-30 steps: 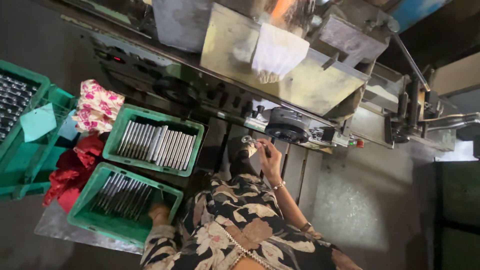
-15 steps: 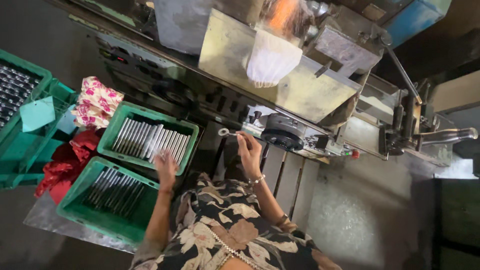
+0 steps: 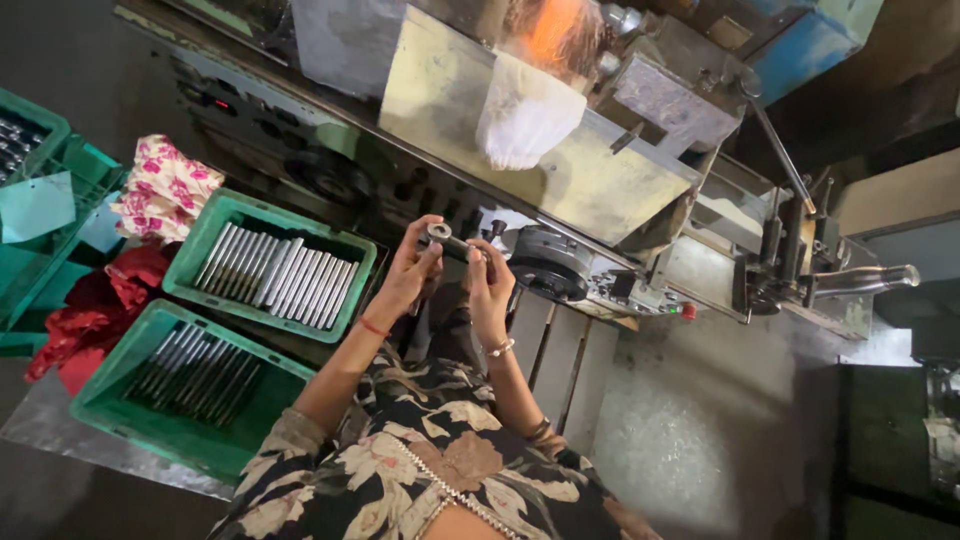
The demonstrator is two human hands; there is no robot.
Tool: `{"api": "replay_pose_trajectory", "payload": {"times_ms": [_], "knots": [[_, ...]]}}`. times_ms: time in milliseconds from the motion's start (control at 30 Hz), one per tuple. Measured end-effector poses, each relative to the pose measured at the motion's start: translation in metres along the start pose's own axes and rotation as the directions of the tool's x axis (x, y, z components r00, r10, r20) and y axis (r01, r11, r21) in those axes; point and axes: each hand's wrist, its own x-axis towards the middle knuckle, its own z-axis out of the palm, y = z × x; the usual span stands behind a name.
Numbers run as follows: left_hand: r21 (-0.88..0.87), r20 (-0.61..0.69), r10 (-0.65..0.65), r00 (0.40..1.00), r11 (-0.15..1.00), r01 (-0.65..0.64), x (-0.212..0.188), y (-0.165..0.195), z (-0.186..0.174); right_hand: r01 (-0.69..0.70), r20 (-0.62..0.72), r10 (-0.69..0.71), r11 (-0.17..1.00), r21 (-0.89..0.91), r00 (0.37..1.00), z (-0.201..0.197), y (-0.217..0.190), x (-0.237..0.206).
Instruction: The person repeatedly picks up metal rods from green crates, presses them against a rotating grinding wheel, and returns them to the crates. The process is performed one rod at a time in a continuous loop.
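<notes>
Both my hands hold one short dark metal rod (image 3: 452, 243) in front of the machine. My left hand (image 3: 408, 277) grips its ringed left end. My right hand (image 3: 489, 287) pinches its right end. The rod lies roughly level, just left of the machine's round black chuck (image 3: 548, 264). A green crate (image 3: 196, 266) of bright metal rods sits to the left of my left hand. A second green crate (image 3: 110, 386) with darker rods sits below it, by my left elbow.
A large metal machine (image 3: 560, 170) with a white cloth (image 3: 524, 115) draped on its guard and lever handles (image 3: 790, 170) fills the top. Floral and red cloths (image 3: 160, 200) lie left. More green crates (image 3: 40, 170) stand at the far left edge.
My left hand has risen from the lower crate, past the upper one, to join my right hand. Both now hold the rod by the chuck.
</notes>
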Motion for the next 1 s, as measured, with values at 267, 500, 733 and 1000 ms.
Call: {"api": "replay_pose_trajectory", "payload": {"times_ms": [267,500,733,1000], "knots": [[0.661,0.112,0.385,0.916,0.659,-0.358,-0.010,0.005,0.012,-0.470,0.219,0.416,0.781,0.411,0.882,-0.036,0.041,0.003],[0.722,0.608,0.290,0.739,0.184,-0.667,-0.011,0.054,0.006,-0.871,0.625,0.608,0.349,0.345,0.490,-0.067,0.082,0.020],[0.411,-0.012,0.003,1.000,0.911,0.003,0.009,0.054,0.023,0.390,0.363,-0.255,0.841,-0.375,0.896,-0.048,0.040,0.029],[0.214,-0.138,-0.247,0.959,0.938,0.272,0.001,0.060,0.040,0.767,0.456,-0.616,0.522,-0.373,0.642,-0.041,0.032,0.043]]}}
